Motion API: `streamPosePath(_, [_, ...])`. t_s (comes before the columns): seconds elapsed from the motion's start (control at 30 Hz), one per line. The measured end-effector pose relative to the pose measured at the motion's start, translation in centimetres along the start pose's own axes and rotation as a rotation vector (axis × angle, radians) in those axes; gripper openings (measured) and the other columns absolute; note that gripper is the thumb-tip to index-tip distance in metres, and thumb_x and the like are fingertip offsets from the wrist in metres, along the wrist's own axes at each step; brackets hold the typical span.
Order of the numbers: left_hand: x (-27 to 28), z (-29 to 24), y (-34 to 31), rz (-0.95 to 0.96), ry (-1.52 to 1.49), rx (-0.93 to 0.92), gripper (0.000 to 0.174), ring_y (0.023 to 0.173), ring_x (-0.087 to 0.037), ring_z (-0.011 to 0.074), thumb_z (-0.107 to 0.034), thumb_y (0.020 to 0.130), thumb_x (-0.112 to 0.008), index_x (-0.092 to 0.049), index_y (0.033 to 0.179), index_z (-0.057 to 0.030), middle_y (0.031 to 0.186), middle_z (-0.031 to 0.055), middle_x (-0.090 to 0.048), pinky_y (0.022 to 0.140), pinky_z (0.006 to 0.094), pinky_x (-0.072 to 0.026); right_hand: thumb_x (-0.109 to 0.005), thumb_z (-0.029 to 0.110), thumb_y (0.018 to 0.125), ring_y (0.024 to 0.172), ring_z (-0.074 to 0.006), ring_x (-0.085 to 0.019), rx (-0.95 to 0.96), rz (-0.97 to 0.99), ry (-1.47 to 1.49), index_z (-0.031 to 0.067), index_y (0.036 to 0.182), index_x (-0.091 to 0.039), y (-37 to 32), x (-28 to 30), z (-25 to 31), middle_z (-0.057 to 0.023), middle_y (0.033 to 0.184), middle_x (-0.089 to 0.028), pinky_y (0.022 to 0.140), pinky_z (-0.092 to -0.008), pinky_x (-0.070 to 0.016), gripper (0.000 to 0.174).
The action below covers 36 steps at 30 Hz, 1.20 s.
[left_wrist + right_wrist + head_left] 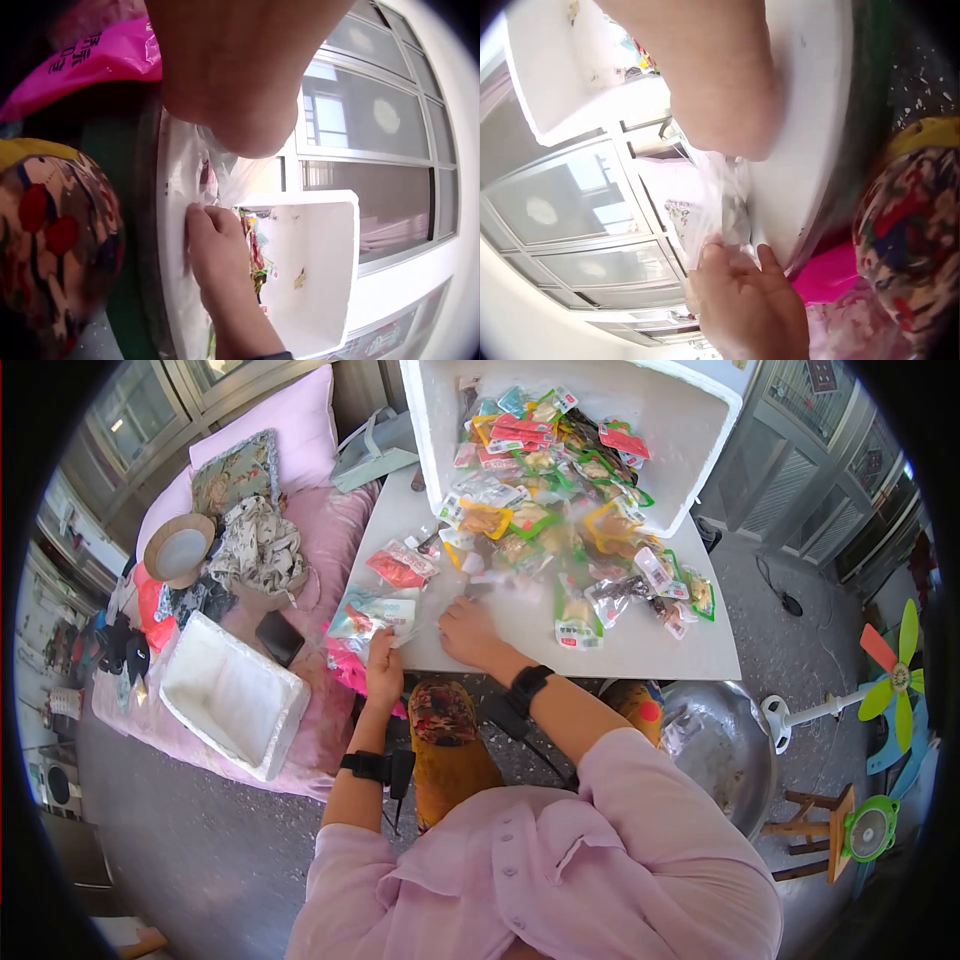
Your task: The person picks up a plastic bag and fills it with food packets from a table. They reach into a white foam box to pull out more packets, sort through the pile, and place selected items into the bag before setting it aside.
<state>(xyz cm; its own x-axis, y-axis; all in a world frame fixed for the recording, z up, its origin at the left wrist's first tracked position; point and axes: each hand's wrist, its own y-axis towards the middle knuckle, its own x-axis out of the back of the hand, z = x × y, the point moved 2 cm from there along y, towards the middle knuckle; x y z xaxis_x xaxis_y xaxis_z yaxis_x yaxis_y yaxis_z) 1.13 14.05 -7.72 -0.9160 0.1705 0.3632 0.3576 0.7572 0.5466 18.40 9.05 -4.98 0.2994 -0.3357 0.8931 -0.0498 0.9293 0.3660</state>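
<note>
My left hand is at the table's front left edge, gripping a clear plastic bag by its side. Just to the right, my right hand is low over the tabletop, its fingers curled at the bag's other side in the left wrist view. A blue-and-white packet lies beside the left fingertips, overlapped by clear film. Behind it is a red packet. The right hand's fingertips are hidden behind its wrist in the right wrist view.
A white foam box lies tipped toward me, its many food packets spilling across the white table. Left is a pink bed with a foam lid. A metal basin and fan stand right.
</note>
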Motion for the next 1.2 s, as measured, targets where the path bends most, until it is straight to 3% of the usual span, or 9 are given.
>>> streamPosePath(0.13, [0.0,-2.0,-0.7,0.215,0.395,-0.223,0.022,0.103,-0.041,0.0337,-0.001,0.068,-0.048,-0.051,0.089,-0.0045,0.103,0.0168,-0.048,0.088,0.0385,-0.0313,-0.051,0.014,0.062,0.101,-0.0221,-0.042,-0.058,0.102,-0.027,0.007,0.078,-0.056,-3.6,2.2,-1.6,-0.0054,0.089,-0.054,0.08,-0.0466,-0.0307,0.018])
streamPosePath(0.43, [3.6,-4.0,-0.8,0.342,0.551,0.013,0.036,0.106,-0.038,0.0333,-0.013,0.067,-0.053,-0.049,0.101,-0.0071,0.109,0.0174,-0.044,0.086,0.0408,-0.0316,-0.051,0.013,0.062,0.108,-0.0213,-0.038,-0.102,-0.216,-0.175,0.0089,0.073,-0.053,-9.8,5.3,-4.9,-0.0034,0.096,-0.049,0.085,-0.0515,-0.0242,0.012])
streamPosePath(0.53, [7.3,-5.9,-1.6,0.258,0.535,0.004,0.042,0.106,-0.037,0.033,-0.014,0.066,-0.054,-0.046,0.107,-0.0075,0.112,0.0176,-0.042,0.087,0.0406,-0.0309,-0.053,0.015,0.063,0.107,-0.0236,-0.038,-0.053,-0.294,-0.144,0.0089,0.074,-0.052,-10.0,5.3,-4.7,-0.0045,0.098,-0.048,0.085,-0.0505,-0.0234,0.013])
streamPosePath(0.67, [14.7,-5.2,-2.2,-0.035,0.767,0.076,0.041,0.103,-0.039,0.0338,-0.014,0.066,-0.055,-0.046,0.104,-0.0018,0.108,0.0205,-0.044,0.086,0.0421,-0.0309,-0.054,0.014,0.063,0.106,-0.0253,-0.039,0.009,-0.357,-0.141,0.0088,0.076,-0.051,-10.1,5.0,-4.6,-0.0063,0.097,-0.048,0.085,-0.0476,-0.0233,0.014])
streamPosePath(0.73, [18.8,-3.3,-2.9,-0.232,0.981,0.01,0.04,0.102,-0.04,0.0347,-0.014,0.066,-0.054,-0.046,0.103,-0.0007,0.106,0.0224,-0.044,0.085,0.0417,-0.032,-0.054,0.014,0.063,0.106,-0.0257,-0.039,0.016,-0.366,-0.142,0.0085,0.077,-0.051,-9.9,5.0,-4.7,-0.0068,0.097,-0.047,0.085,-0.0468,-0.0238,0.015])
streamPosePath(0.83, [23.6,0.1,-3.8,-0.253,1.066,0.328,0.043,0.104,-0.038,0.0358,-0.018,0.067,-0.054,-0.045,0.106,-0.0013,0.109,0.024,-0.043,0.088,0.0406,-0.0304,-0.054,0.014,0.063,0.105,-0.026,-0.039,0.025,-0.383,-0.13,0.0078,0.077,-0.051,-10.0,5.0,-4.6,-0.0074,0.096,-0.047,0.084,-0.0464,-0.0251,0.016])
streamPosePath(1.0, [26.8,9.4,-7.3,0.023,1.027,0.865,0.06,0.109,-0.037,0.0344,-0.035,0.069,-0.047,-0.036,0.118,-0.0016,0.116,0.0217,-0.04,0.091,0.0385,-0.0304,-0.053,0.012,0.062,0.103,-0.027,-0.04,0.0,-0.399,-0.152,0.0072,0.075,-0.051,-10.3,5.2,-4.8,-0.0087,0.095,-0.046,0.08,-0.048,-0.0294,0.014])
streamPosePath(1.07, [26.5,8.6,-7.1,-0.029,0.979,0.803,0.053,0.098,-0.047,0.0359,-0.032,0.069,-0.045,-0.044,0.11,0.0019,0.103,0.024,-0.05,0.085,0.0386,-0.0362,-0.053,0.012,0.062,0.102,-0.0269,-0.041,-0.013,-0.421,-0.146,0.0086,0.073,-0.051,-10.3,5.1,-4.8,-0.0089,0.093,-0.047,0.079,-0.0474,-0.0298,0.012])
streamPosePath(1.2, [27.0,9.2,-7.1,0.024,1.014,0.653,0.031,0.083,-0.052,0.0371,-0.022,0.072,-0.043,-0.055,0.087,0.0023,0.086,0.0251,-0.054,0.074,0.0413,-0.0402,-0.054,0.011,0.06,0.101,-0.0262,-0.041,0.003,-0.443,-0.128,0.0094,0.074,-0.051,-10.4,5.2,-4.8,-0.0081,0.092,-0.047,0.08,-0.0451,-0.0294,0.014])
